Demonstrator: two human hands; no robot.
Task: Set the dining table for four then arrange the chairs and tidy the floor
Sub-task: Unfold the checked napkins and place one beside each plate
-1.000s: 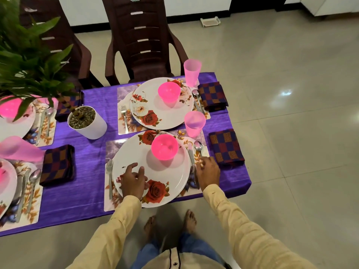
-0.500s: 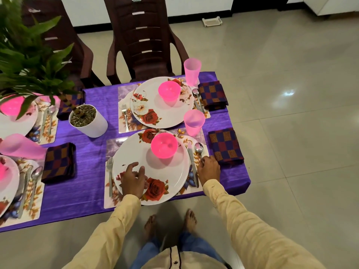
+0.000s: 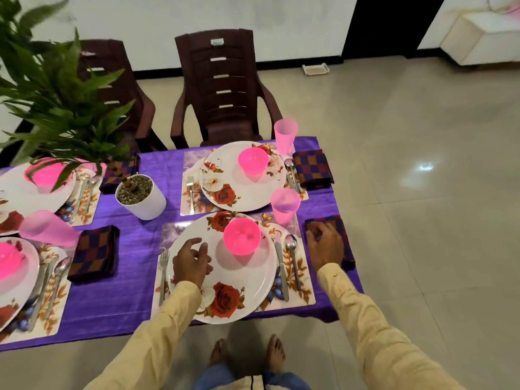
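Observation:
The near place setting lies on a purple tablecloth (image 3: 126,277). Its floral plate (image 3: 247,280) carries a pink bowl (image 3: 242,239), with a fork (image 3: 163,266) to the left and a knife (image 3: 280,266) and spoon (image 3: 291,246) to the right. My left hand (image 3: 191,263) rests on the plate's left part, fingers loosely curled and holding nothing. My right hand (image 3: 326,246) lies with spread fingers on the checked napkin (image 3: 341,224) by the table's right edge. A pink cup (image 3: 284,204) stands behind the spoon.
A second setting with a plate (image 3: 242,181) sits behind, facing a brown chair (image 3: 222,88); another chair (image 3: 112,80) stands to its left. A potted plant (image 3: 140,197) stands mid-table. More settings lie at the left. A small white tray (image 3: 315,69) lies on the floor.
My right hand moved right, from the spoon and knife onto the checked napkin. My left hand stayed on the plate. The view tilted up.

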